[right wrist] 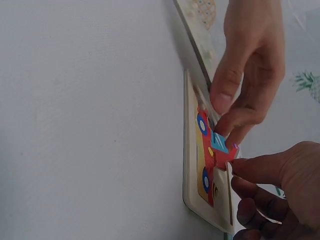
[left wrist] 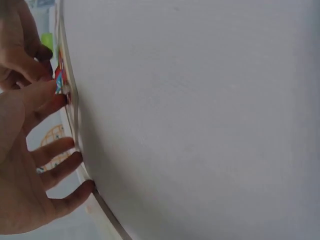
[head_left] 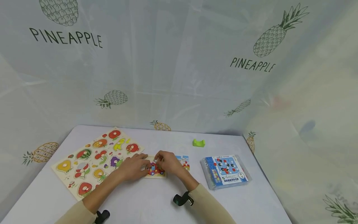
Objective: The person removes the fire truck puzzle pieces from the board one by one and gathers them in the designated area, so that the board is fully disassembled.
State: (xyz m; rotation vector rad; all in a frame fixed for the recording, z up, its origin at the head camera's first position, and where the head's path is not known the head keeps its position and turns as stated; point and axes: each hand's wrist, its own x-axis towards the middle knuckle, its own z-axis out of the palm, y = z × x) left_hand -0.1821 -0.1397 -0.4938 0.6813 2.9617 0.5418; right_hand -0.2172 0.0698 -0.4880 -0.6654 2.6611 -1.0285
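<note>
A small wooden puzzle board [head_left: 154,176] with a red car picture lies between the two hands. In the right wrist view the red and blue car [right wrist: 218,144] shows beside a bare wood-coloured patch. My left hand [head_left: 134,168] reaches over the board's left side; its fingertips touch the car's upper part, while other fingers spread over a large puzzle board. My right hand [head_left: 168,162], at the board's right, pinches a small puzzle piece [right wrist: 229,168] between thumb and finger at the car's edge. Most of that piece is hidden by the fingers.
The large fruit puzzle board [head_left: 92,168] lies at the left, partly under the left forearm. A blue picture card [head_left: 183,160] is behind the right wrist. Farther right are a green block [head_left: 199,143] and a clear-cased molecule set [head_left: 227,171]. A pineapple-print curtain [head_left: 173,77] hangs behind.
</note>
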